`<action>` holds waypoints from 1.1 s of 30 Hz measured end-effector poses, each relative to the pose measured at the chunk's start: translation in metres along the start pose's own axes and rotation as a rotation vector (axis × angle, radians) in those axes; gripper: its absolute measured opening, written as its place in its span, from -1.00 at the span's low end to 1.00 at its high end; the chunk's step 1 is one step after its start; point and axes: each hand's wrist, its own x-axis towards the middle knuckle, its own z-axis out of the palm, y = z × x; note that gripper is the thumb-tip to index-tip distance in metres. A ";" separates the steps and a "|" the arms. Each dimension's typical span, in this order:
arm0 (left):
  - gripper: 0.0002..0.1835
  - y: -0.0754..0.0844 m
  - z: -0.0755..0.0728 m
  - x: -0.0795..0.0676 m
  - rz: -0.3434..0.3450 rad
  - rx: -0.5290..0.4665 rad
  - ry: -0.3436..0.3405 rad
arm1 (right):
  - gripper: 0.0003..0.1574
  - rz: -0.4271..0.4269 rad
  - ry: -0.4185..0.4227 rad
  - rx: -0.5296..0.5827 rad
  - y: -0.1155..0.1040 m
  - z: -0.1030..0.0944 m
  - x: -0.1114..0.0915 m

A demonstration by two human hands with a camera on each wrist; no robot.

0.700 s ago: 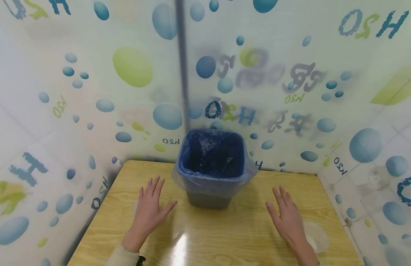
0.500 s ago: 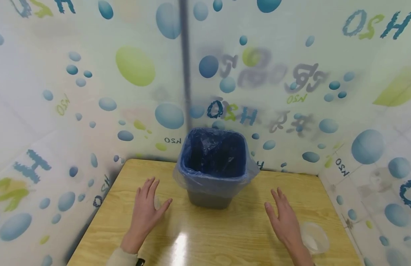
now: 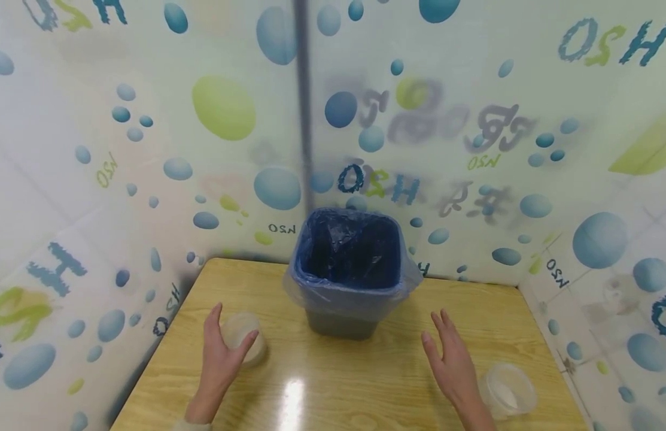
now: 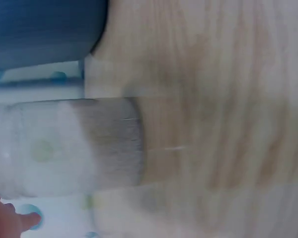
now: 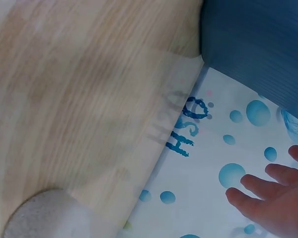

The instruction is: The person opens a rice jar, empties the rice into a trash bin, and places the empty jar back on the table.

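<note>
A bin (image 3: 340,323) with a blue plastic liner (image 3: 359,293) folded over its rim stands at the back middle of the table. To its left is a clear round plastic tub (image 3: 249,344), which also shows large in the left wrist view. Close beside that tub my left hand (image 3: 216,359) is spread, thumb and fingers apart, partly covering it in the head view. My right hand (image 3: 452,365) hovers right of the bin, fingers extended, holding nothing. Just right of it stands a second clear round tub (image 3: 510,389), pale at its base.
The wooden table (image 3: 333,389) is enclosed by pale curtain walls (image 3: 446,36) printed with blue and green dots. The bin's back stands close to the rear curtain. Light glares off the tabletop near the front.
My left hand has moved left and toward me, uncovering the left tub. My right hand has shifted slightly left and toward me, showing more of the right tub. Both tubs stay on the table.
</note>
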 end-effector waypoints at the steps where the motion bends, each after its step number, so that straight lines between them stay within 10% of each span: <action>1: 0.07 -0.002 0.000 -0.001 -0.040 -0.033 -0.004 | -0.26 0.001 0.000 -0.001 0.000 0.000 -0.001; 13: -0.13 -0.024 0.015 -0.015 -0.194 -0.417 0.065 | -0.27 0.006 -0.007 -0.011 -0.002 0.013 -0.016; 24: 0.32 -0.027 0.032 -0.025 -0.313 -0.296 0.054 | -0.30 0.043 -0.012 0.076 -0.002 0.036 -0.029; 33: 0.18 -0.032 0.048 -0.026 -0.323 -0.161 0.133 | -0.27 0.070 -0.030 0.067 -0.009 0.039 -0.029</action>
